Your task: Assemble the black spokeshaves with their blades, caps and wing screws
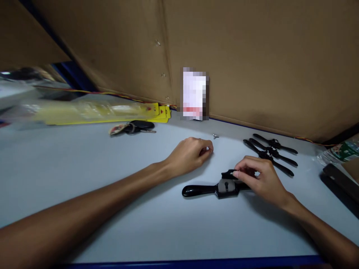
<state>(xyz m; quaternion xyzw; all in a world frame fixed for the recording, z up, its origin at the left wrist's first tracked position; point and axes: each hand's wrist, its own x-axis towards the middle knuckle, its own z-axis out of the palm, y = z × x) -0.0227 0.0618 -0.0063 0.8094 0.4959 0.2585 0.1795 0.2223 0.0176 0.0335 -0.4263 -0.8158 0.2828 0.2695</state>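
Observation:
A black spokeshave lies crosswise on the table, its grey slotted blade showing in the middle. Just above that blade, my right hand pinches a small black cap piece between thumb and fingertips. The spokeshave's right handle is partly hidden behind this hand. My left hand rests on the table beyond the tool, fingers curled together; whatever they hold, if anything, is hidden. Small silver screws lie a little past the left fingertips.
Several more black spokeshaves lie at the back right. Keys and yellow-backed plastic packages are at the left. A blurred-out upright card or screen stands against the cardboard wall. A bottle and a long black object border the right side.

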